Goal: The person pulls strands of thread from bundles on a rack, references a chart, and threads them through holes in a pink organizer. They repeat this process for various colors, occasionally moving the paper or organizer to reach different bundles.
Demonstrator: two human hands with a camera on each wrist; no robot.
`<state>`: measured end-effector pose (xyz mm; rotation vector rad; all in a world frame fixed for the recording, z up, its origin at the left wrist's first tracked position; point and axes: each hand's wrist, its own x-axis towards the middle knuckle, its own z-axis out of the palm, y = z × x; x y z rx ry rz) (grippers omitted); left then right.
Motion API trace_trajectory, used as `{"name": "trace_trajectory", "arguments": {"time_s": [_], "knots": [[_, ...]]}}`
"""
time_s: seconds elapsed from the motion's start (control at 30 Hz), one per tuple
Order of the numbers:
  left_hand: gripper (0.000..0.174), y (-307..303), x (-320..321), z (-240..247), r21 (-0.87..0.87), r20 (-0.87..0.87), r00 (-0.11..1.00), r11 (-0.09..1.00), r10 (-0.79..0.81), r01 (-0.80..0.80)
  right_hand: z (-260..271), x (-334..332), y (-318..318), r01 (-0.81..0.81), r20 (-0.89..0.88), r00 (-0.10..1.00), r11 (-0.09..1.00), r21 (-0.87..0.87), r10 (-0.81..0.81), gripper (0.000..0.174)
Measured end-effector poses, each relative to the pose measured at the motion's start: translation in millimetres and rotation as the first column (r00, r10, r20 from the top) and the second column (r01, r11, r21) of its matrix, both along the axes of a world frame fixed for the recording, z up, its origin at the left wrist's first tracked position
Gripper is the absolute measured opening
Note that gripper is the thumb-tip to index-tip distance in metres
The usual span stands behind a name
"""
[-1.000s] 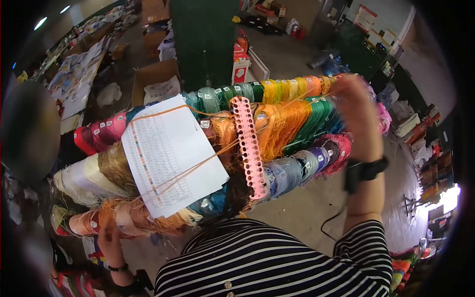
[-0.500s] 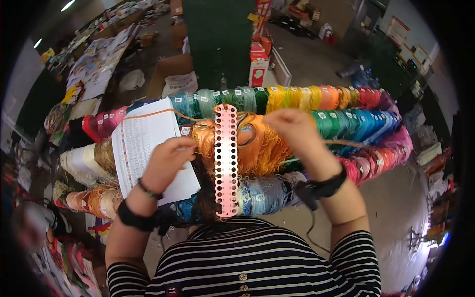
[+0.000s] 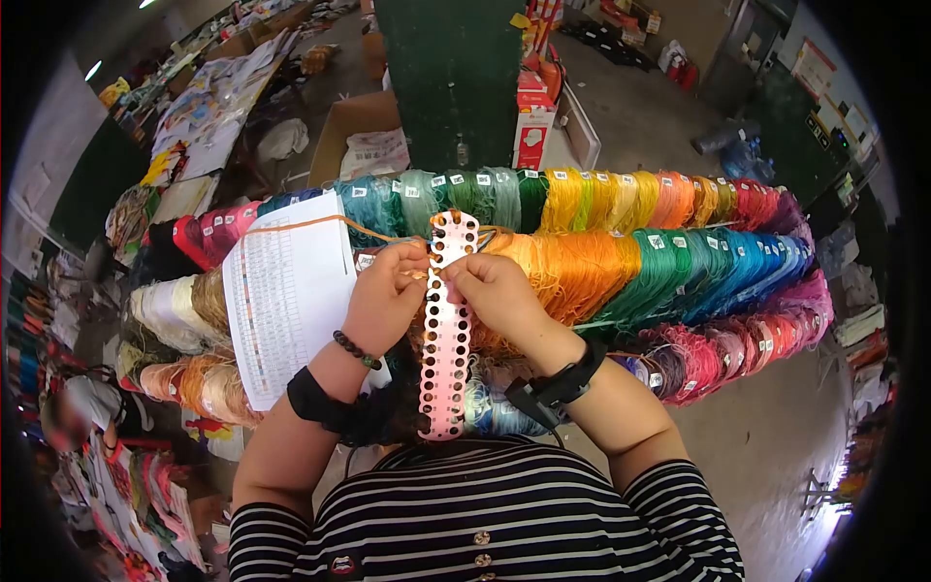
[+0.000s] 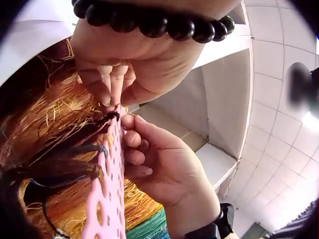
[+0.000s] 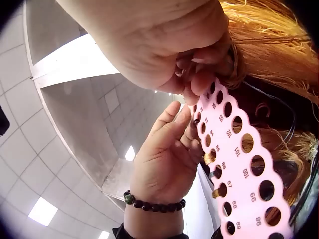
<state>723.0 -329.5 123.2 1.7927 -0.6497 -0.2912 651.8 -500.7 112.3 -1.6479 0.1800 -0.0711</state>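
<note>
A pink perforated card (image 3: 448, 359) with numbered holes lies over orange thread skeins (image 3: 582, 276). At its upper left edge my left hand (image 3: 386, 296) pinches thread with thumb and fingertips; in the left wrist view this hand (image 4: 134, 64) is just above a dark loop at the card's end. My right hand (image 3: 499, 296) has curled fingers at the same edge, and in the right wrist view thread lies beside the fingers of this hand (image 5: 164, 45). The pinched strand itself is mostly hidden. Short thread loops (image 5: 216, 173) pass through several holes. A printed sheet (image 3: 281, 301) lies to the left.
Rows of labelled skeins (image 3: 427, 204) in many colours extend to both sides. Behind them stand a green pillar (image 3: 446, 87), an open cardboard box (image 3: 344, 126) and a red and white box (image 3: 531, 136). Another person (image 3: 92, 407) is at the far left.
Both hands have come together at the card's upper part, the left from the lower left, the right from the upper right. The card now stands more upright in the head view.
</note>
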Motion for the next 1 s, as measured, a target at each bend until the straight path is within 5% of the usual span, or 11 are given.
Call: {"name": "trace_trajectory", "arguments": {"time_s": [0.27,0.47,0.67,0.87,1.0], "knots": [[0.049,-6,0,-1,-0.145,-0.147,0.982,0.985,-0.118,0.096,-4,2,-2,0.006,0.031,1.0,1.0,-0.028,-0.005,0.018],[0.054,0,-8,6,-0.057,-0.173,0.982,0.996,-0.07,0.061,-6,2,-1,0.009,0.079,0.997,1.0,-0.027,-0.007,0.021],[0.047,4,-5,4,-0.07,-0.123,0.991,0.996,-0.061,0.053,3,6,-1,-0.01,-0.001,1.0,0.995,-0.103,0.009,0.021],[0.042,0,6,10,-0.118,-0.364,0.929,0.993,-0.062,0.02,5,11,-3,-0.021,-0.045,0.999,0.987,-0.159,0.014,0.022],[0.048,-1,10,16,-0.107,-0.343,0.929,0.988,-0.139,0.109,12,13,-4,-0.035,-0.091,0.996,0.984,-0.178,0.019,0.023]]}}
